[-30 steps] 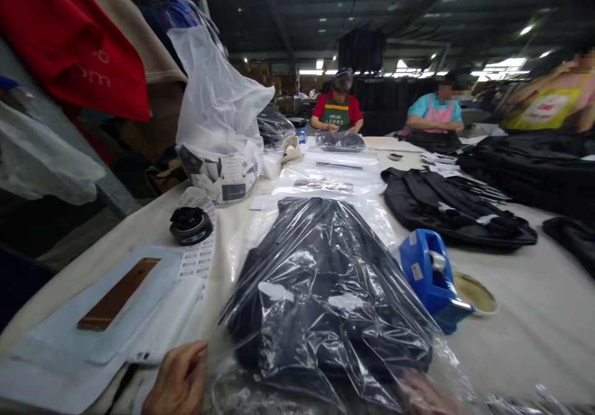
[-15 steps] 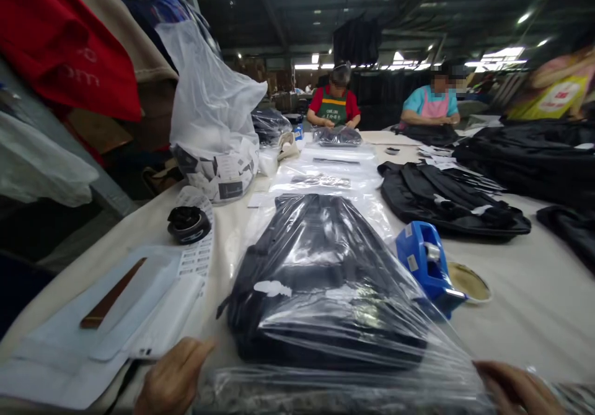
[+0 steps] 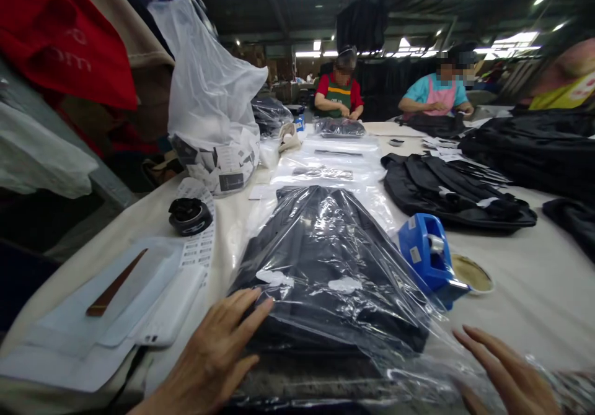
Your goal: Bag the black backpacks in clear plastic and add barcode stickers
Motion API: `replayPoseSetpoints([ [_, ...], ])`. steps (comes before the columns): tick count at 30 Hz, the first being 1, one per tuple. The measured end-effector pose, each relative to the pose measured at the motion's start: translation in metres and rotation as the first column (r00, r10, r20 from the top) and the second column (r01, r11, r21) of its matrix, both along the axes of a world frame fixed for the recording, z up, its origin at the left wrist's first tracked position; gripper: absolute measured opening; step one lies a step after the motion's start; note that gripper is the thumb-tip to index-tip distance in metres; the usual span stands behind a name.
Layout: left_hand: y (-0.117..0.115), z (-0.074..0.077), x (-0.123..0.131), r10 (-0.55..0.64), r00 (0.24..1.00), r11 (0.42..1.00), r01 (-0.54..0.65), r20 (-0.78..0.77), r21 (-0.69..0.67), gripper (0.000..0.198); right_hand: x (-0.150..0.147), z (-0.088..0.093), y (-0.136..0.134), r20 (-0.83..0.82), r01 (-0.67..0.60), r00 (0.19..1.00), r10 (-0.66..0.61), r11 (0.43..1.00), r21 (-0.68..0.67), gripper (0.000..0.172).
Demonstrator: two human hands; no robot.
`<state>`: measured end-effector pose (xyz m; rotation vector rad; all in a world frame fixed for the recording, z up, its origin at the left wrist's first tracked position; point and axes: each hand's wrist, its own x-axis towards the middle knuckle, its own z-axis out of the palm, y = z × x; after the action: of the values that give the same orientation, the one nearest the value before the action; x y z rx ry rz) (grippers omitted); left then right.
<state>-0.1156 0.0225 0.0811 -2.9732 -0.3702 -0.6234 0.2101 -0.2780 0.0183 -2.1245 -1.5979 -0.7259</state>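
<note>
A folded dark garment in a clear plastic bag lies on the table straight in front of me. My left hand rests flat on the bag's near left corner, fingers stretched out. My right hand lies open with spread fingers on the loose plastic at the bag's near right end. Neither hand grips anything.
A blue tape dispenser and a tape roll sit right of the bag. White sheets with a brown ruler lie at left, near a black roll and a label-filled plastic bag. Dark garments pile at right. Other people work at the far end.
Both hands have moved up from the bag's near edge and opened flat onto it. The plastic, earlier pulled taut, now lies loose over the garment.
</note>
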Motion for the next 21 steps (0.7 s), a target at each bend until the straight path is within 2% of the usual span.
replayPoseSetpoints([
  [2, 0.003, -0.014, 0.018, -0.030, 1.000, 1.000, 0.030, 0.009, -0.006, 0.053, -0.012, 0.005, 0.019, 0.030, -0.083, 0.996, 0.084, 0.996, -0.034, 0.050],
  [4, 0.006, -0.032, 0.027, -0.042, 0.998, 0.999, 0.043, 0.049, -0.020, 0.053, -0.021, 0.002, 0.031, 0.020, -0.116, 0.993, 0.117, 0.992, -0.047, 0.051],
  [6, 0.009, -0.046, 0.028, -0.044, 0.994, 0.999, 0.047, 0.105, -0.028, 0.048, -0.025, -0.004, 0.035, -0.004, -0.127, 0.992, 0.127, 0.990, -0.057, 0.051],
  [8, 0.008, -0.054, 0.025, -0.042, 0.990, 0.999, 0.046, 0.137, -0.022, 0.042, -0.028, -0.009, 0.035, -0.032, -0.115, 0.993, 0.113, 0.992, -0.054, 0.049],
  [14, -0.002, -0.058, 0.019, -0.044, 0.979, 0.999, 0.049, 0.200, -0.019, 0.035, -0.035, -0.001, 0.040, -0.052, -0.104, 0.994, 0.101, 0.994, -0.042, 0.045],
  [17, -0.009, -0.054, 0.019, -0.065, 0.961, 0.998, 0.069, 0.268, -0.008, 0.034, -0.040, 0.005, 0.051, -0.024, -0.196, 0.980, 0.195, 0.980, -0.022, 0.042],
  [21, -0.018, -0.050, 0.019, -0.079, 0.961, 0.996, 0.090, 0.264, -0.029, 0.031, -0.042, 0.002, 0.062, -0.040, -0.355, 0.935, 0.353, 0.935, -0.028, 0.039],
])
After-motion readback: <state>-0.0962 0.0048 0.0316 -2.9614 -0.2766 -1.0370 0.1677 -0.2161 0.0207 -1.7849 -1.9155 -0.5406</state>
